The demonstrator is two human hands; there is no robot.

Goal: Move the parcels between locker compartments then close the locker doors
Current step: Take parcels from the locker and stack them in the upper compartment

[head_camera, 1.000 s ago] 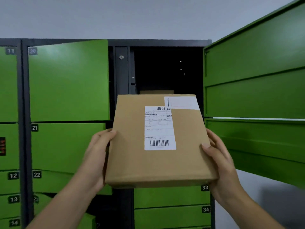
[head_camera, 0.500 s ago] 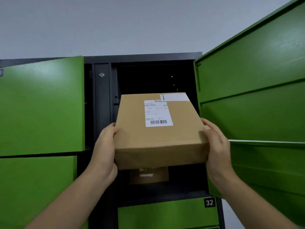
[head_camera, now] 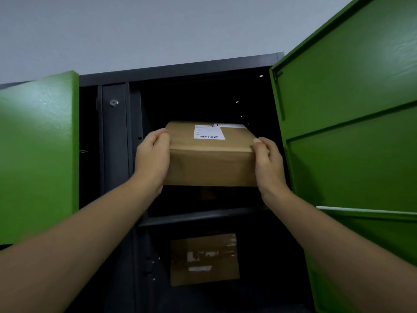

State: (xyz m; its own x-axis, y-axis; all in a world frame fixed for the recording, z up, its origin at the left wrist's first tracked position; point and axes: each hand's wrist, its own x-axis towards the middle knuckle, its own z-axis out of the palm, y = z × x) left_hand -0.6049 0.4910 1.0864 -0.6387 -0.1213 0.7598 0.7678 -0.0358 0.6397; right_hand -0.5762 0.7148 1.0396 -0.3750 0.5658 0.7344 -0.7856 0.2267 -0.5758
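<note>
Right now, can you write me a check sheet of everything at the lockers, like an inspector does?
Surface: dark shelf divides the upper compartment from the lower compartment.
Job's things: labelled parcel held up at the upper compartment's opening, label on top; second parcel lies in the lower compartment; green door on the right stands wide open.
Clutter: nothing seen.
Hands: left hand grips the labelled parcel's left side, right hand grips its right side.
Cables: nothing seen.
Surroundings: green door on the left; grey wall above the lockers.
</note>
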